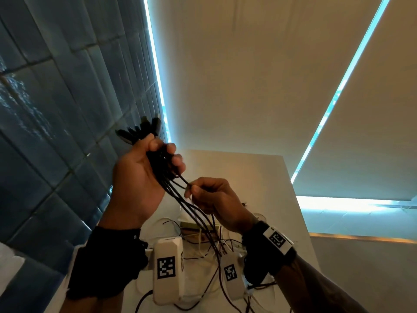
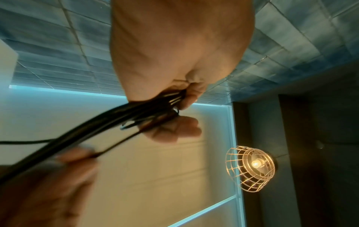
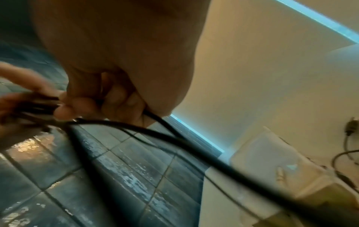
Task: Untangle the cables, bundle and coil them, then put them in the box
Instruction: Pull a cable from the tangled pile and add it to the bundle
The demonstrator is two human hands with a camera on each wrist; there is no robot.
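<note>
Where the cables [image 1: 180, 199] passed through the left hand [image 1: 137, 177], the curled fingers hid how many there were. Below the right hand [image 1: 216, 202], the strands ran behind the wrist cameras and out past the bottom edge. The box [image 1: 198, 231] under the cables was mostly covered, its shape unclear. In the right wrist view the cables and box [image 3: 272, 169] were smeared, and the left hand [image 3: 17, 99] was a blur cut off at the edge.

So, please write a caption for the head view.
Left hand grips a bundle of thin black cables; right hand pinches one strand.
</note>
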